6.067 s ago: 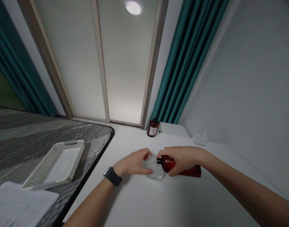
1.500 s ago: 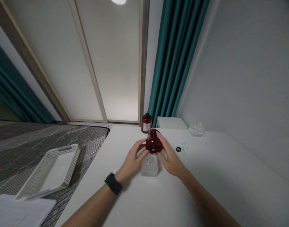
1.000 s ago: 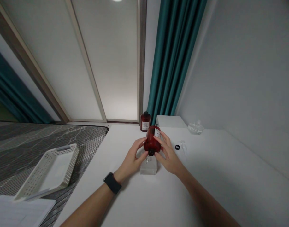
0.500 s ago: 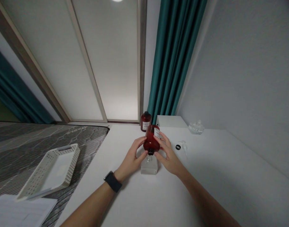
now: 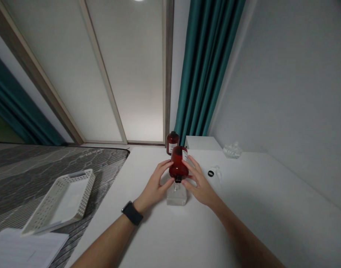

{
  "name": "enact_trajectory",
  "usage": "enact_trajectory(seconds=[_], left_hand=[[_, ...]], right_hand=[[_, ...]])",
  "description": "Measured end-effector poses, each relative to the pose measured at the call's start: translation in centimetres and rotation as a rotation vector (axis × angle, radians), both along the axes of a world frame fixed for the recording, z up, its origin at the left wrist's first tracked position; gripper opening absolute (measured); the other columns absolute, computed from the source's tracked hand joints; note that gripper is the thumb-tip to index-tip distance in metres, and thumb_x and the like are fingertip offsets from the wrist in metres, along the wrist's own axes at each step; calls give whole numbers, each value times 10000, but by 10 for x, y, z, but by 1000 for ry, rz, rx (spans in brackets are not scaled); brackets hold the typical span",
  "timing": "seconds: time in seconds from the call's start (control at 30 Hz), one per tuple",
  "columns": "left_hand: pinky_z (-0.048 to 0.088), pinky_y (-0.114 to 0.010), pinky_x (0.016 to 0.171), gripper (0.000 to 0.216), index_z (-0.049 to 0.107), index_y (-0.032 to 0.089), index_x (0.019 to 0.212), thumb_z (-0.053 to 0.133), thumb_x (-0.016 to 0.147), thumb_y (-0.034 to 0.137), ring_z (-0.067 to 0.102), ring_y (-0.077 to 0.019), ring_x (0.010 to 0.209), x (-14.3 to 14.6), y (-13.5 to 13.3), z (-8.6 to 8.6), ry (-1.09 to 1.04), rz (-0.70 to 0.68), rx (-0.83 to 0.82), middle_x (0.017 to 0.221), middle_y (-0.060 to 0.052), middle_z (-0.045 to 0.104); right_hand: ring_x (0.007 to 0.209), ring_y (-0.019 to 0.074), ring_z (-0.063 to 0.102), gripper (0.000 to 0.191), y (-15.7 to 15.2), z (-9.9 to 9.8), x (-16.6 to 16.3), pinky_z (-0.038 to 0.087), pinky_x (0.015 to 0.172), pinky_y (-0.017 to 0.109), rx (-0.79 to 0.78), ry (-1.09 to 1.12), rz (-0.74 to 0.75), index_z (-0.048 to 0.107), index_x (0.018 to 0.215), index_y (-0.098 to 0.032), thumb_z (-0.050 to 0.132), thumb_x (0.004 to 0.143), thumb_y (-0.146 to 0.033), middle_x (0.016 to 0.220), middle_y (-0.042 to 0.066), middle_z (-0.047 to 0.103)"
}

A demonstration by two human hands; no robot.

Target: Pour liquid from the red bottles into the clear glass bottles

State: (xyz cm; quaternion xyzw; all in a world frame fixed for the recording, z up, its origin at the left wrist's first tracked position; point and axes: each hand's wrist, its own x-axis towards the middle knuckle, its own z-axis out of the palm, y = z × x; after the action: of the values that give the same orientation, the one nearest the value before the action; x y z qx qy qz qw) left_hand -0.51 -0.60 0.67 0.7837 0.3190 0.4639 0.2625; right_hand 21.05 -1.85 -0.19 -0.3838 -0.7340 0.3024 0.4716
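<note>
Both hands hold a dark red bottle (image 5: 179, 167) upside down over a clear glass bottle (image 5: 176, 195) that stands on the white tabletop (image 5: 243, 223). The left hand (image 5: 155, 185) comes in from 7 o'clock, a black watch (image 5: 131, 213) on its wrist, and its fingers (image 5: 165, 165) curl against the left side of the red bottle. The right hand (image 5: 200, 184) comes in from 5 o'clock, its fingers (image 5: 192, 162) pressed to the right side, so the red bottle is gripped between the two. Its open neck points down, just above the mouth of the glass bottle; whether they touch I cannot tell.

At 12 o'clock from the hands, a second dark red bottle (image 5: 172, 142) stands upright by a teal curtain (image 5: 206, 70). At 3 o'clock a small black cap (image 5: 210, 173) lies on the tabletop, with a clear pump (image 5: 218, 172) just beside it. Further off, at 2 o'clock, sits a clear glass piece (image 5: 232, 150). At 9 o'clock a white basket (image 5: 60, 201) rests on a grey patterned surface, and paper (image 5: 22, 249) lies near it at 8 o'clock.
</note>
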Motion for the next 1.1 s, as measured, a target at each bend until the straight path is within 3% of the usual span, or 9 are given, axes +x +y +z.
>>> enact_trajectory(seconds=[0.73,1.1], left_hand=[[342,-529,1188,493,443,308,1431,596,968,234,413,-277,1405,-4,2,2,37,-8,57,1488,-105,434],[358,-514,1180,503,442,311,1420,611,956,215,416,-271,1398,-6,3,4,55,-4,90,1476,-107,431]], right_hand=[[1480,296,340,589,-2,4,-3,473,1099,460,-39,87,77,447,1452,-380,637,910,-252,1666,51,118],[1453,278,380,592,-3,7,-3,487,1074,447,-80,116,114,449,1436,-390,639,900,-225,1669,41,87]])
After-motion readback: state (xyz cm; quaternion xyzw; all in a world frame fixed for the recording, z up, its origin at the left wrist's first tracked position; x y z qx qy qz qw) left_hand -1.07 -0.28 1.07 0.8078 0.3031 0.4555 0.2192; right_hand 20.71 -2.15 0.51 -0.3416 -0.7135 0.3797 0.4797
